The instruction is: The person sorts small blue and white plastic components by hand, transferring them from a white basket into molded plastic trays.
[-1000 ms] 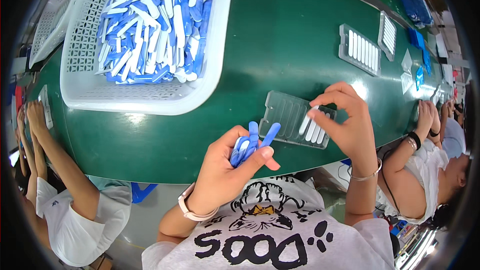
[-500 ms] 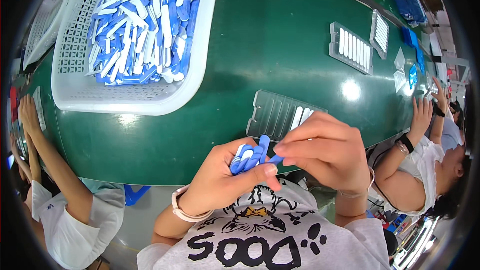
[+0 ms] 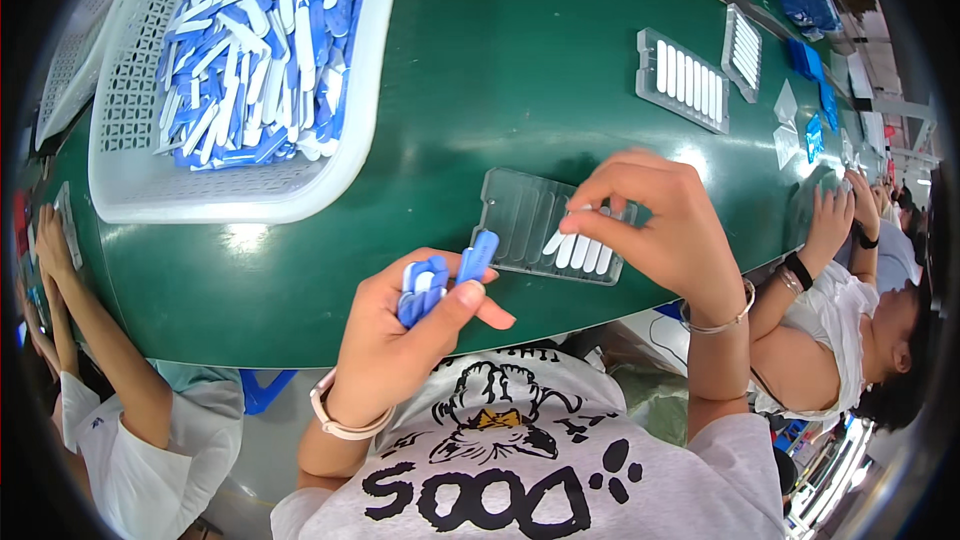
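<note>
My left hand (image 3: 385,340) is closed round a small bundle of flat, round-ended blue-and-white strips (image 3: 424,288); one blue strip (image 3: 478,255) sticks out past the thumb and fingers. Over a clear slotted tray (image 3: 512,215) my right hand (image 3: 665,225) pinches a single white-faced strip (image 3: 556,238), tilted with its lower end at a slot. Beside it in the tray several white strips (image 3: 585,255) lie side by side. The slots at the tray's left hold nothing, and my fingers hide part of its far right side.
A white perforated basket (image 3: 235,205) heaped with loose blue and white strips stands at the left on the green table (image 3: 480,70). Two filled trays, one nearer (image 3: 685,85) and one farther (image 3: 741,55), lie at the right. Co-workers' arms rest at both sides (image 3: 115,330).
My right hand has moved from the bundle to the tray, carrying a strip. My left hand has shifted slightly left and down with the bundle. The whole view has moved a little.
</note>
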Available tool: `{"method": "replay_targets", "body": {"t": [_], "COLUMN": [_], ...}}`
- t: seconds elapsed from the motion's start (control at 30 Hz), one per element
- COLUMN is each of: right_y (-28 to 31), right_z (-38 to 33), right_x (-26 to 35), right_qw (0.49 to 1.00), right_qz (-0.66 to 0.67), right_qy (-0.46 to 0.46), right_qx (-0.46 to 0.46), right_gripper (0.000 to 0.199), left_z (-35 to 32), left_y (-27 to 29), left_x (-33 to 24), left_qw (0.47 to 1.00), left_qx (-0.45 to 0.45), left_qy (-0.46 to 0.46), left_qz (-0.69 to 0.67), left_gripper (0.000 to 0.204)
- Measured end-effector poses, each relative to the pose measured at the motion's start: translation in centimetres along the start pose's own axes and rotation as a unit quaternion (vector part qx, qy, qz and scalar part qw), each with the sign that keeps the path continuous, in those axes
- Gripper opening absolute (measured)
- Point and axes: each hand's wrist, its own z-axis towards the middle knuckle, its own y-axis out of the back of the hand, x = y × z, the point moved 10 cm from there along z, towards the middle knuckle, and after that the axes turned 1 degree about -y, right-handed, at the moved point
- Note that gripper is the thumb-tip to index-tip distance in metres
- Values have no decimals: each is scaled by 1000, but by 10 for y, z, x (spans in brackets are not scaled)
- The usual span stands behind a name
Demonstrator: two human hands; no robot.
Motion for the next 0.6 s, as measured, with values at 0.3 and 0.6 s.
{"method": "replay_targets", "body": {"t": [0.3,0.6], "right_y": [-3,-1], "right_z": [5,-14], "right_x": [-3,17], "right_qw": [999,983], "right_qz": [-39,157], "right_qy": [13,-20], "right_qx": [-30,-90], "right_gripper": [24,11], "left_z": [3,4], "left_y": [-2,-9], "left_x": [5,-4], "left_qw": [1000,999], "left_qx": [-6,32], "left_qy": [-18,-3], "left_qz": [0,-32], "left_gripper": [15,15]}}
